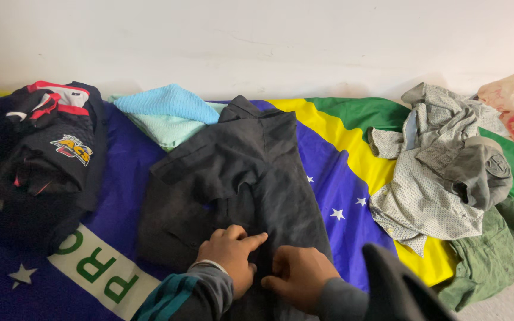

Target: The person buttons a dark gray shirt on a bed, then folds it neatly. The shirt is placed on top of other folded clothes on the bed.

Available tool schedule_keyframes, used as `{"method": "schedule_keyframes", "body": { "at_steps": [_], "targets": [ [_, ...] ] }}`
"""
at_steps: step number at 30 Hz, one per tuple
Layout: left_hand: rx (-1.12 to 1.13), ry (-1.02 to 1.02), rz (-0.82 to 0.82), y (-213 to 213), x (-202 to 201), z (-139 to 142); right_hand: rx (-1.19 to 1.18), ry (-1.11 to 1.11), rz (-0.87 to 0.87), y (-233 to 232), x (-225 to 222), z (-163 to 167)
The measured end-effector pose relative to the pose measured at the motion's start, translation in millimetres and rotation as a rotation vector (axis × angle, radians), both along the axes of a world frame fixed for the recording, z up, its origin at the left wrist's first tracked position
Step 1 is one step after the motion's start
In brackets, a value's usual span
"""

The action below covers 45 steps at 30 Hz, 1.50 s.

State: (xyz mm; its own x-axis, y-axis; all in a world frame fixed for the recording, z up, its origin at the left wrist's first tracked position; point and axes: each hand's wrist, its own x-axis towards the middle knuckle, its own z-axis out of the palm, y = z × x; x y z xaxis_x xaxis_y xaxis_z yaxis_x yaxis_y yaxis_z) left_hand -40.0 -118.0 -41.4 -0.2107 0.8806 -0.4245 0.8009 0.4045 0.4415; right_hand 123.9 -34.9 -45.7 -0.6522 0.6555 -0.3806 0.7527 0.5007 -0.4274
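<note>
No packages, labels, signs, screens

Left hand (230,252): bare; long grey knit sleeve (200,291) with teal and dark stripes, pale ribbed cuff at wrist. Right hand (298,274): bare; plain grey sleeve (340,300), no markings visible.

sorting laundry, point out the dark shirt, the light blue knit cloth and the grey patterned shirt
dark shirt (251,160), head view, middle of its body
light blue knit cloth (165,102), head view, top fold
grey patterned shirt (414,199), head view, lower front panel
</note>
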Motion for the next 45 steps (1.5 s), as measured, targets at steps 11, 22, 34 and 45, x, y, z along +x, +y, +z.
{"method": "schedule_keyframes", "body": {
  "at_steps": [11,22,34,45],
  "targets": [
    [-0.029,0.026,-0.047,0.6,0.0,4.1,-0.070,0.070,0.046,-11.4,-4.4,-2.8],
    [-0.097,-0.018,0.015,3.0,0.6,10.0,0.111,-0.161,-0.039,-3.9,-10.2,4.0],
    [-0.091,-0.040,0.027,4.8,-0.6,2.5,-0.013,-0.010,0.038,-6.7,-2.9,-15.4],
    [-0.152,-0.040,0.003,3.7,-2.1,18.1,-0.150,0.251,-0.108,15.4,0.8,-18.8]
  ]
}}
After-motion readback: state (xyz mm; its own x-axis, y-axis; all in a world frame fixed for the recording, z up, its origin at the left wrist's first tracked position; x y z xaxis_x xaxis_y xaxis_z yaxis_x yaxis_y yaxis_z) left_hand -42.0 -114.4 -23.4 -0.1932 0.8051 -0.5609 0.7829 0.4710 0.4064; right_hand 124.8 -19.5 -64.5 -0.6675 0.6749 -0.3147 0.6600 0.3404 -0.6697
